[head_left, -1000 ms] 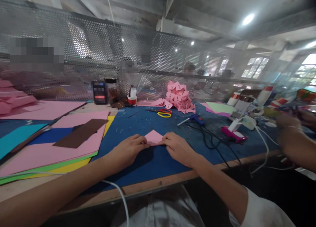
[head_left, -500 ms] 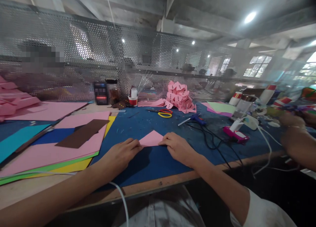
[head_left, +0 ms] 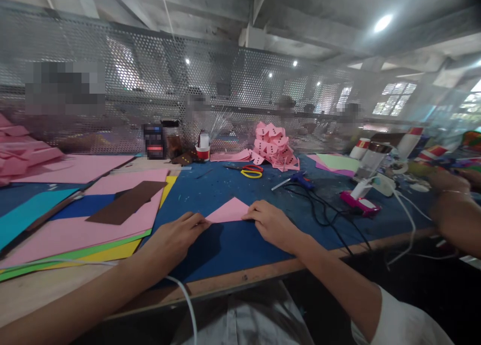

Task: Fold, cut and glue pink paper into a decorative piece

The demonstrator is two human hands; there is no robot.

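Here, head view: pink paper (head_left: 230,211) lies just below frame centre on the blue work surface (head_left: 240,250), peak pointing up-frame. Left hand (head_left: 178,237) pinches its left corner; right hand (head_left: 273,227) pinches the right. Probably very light, somewhat stiff, easily creased, apt to skid. Best hold, I judge: both lower corners, fingertips flat, peak free.

The blue surface (head_left: 240,247) is open at lower centre, nearer the viewer than the folded pink paper (head_left: 232,211), and again beyond it, up to the scissors (head_left: 245,170). Right of centre, a glue gun (head_left: 301,180) and looping black cables (head_left: 314,200) obstruct sideways passage. Stacked sheets (head_left: 101,230) crowd the left; a perforated screen (head_left: 143,79) bars the back.
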